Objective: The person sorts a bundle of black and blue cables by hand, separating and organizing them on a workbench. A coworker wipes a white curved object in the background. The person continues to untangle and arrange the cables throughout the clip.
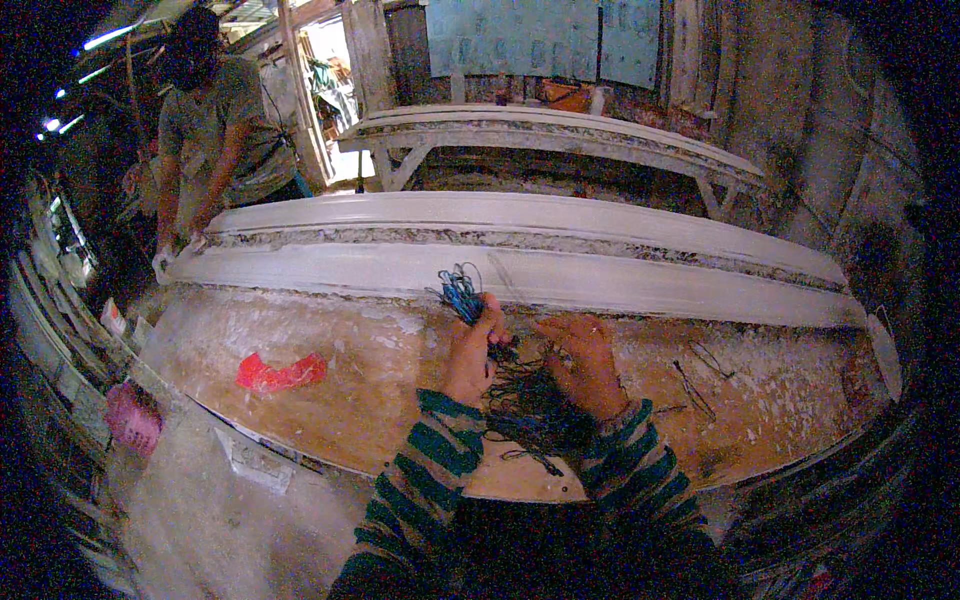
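My left hand (474, 350) is closed around a bundle of blue and black string (460, 293), whose looped ends stick up above the fist. Below it, between my forearms, lies a tangled pile of dark string (530, 405) on the wooden tabletop (370, 400). At the pile's right edge is my right hand (588, 368), its fingers bent together toward the strands. What it pinches is too small and dim to make out. A few loose dark string pieces (693, 392) lie on the wood to its right.
Two long white moulded strips (420, 270) run across the table's far side. A red curved piece (280, 372) lies at left. Beyond stands another bench (560, 125) with white strips. A person (225, 130) leans over the strips' left end. A pink bundle (133, 418) sits lower left.
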Motion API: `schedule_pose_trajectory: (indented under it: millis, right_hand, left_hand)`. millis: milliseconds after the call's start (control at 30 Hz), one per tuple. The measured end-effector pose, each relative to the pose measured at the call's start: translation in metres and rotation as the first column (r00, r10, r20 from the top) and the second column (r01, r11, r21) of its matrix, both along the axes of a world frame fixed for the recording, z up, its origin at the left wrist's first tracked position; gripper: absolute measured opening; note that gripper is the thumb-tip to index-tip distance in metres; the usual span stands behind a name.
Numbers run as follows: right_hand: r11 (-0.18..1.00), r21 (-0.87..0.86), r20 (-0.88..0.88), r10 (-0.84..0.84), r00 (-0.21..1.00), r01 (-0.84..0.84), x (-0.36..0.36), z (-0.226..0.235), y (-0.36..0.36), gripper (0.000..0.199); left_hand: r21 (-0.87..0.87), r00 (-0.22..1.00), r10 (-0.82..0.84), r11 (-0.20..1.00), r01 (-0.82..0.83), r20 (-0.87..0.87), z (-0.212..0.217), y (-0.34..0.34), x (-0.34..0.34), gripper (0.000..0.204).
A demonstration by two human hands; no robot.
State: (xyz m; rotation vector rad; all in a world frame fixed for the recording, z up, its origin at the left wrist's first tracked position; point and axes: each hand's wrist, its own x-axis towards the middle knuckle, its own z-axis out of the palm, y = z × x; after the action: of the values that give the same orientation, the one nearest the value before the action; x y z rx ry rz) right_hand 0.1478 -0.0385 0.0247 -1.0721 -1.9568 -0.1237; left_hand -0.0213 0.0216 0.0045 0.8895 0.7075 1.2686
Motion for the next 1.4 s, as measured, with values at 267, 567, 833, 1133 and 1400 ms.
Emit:
schedule_pose_trajectory:
  millis: [267,567,833,1133,1400]
  right_hand:
    - [0.986,-0.084,0.048,0.149,0.988,-0.144,-0.013,0.007,-0.01,0.031]
    - [0.967,-0.042,-0.118,0.245,0.962,-0.251,-0.001,0.006,-0.003,0.019]
    - [0.957,-0.165,-0.046,-0.248,0.968,0.237,0.03,-0.008,0.013,0.017]
    - [0.771,-0.332,0.498,-0.347,0.795,0.544,0.035,-0.032,0.024,0.017]
    - [0.819,-0.353,0.227,-0.394,0.891,0.452,0.033,-0.021,0.017,0.016]
  left_hand:
    - [0.069,0.997,-0.048,0.997,0.044,0.056,-0.011,0.003,0.012,0.025]
    - [0.13,0.971,0.005,0.991,-0.037,0.24,0.003,0.0,0.014,0.026]
    - [0.087,0.893,0.0,0.995,-0.044,0.45,0.006,0.008,-0.002,0.021]
    - [0.144,0.911,-0.04,0.989,-0.022,0.411,0.004,0.01,-0.006,0.023]
    - [0.054,0.906,-0.093,0.996,0.077,0.414,0.006,0.002,-0.004,0.025]
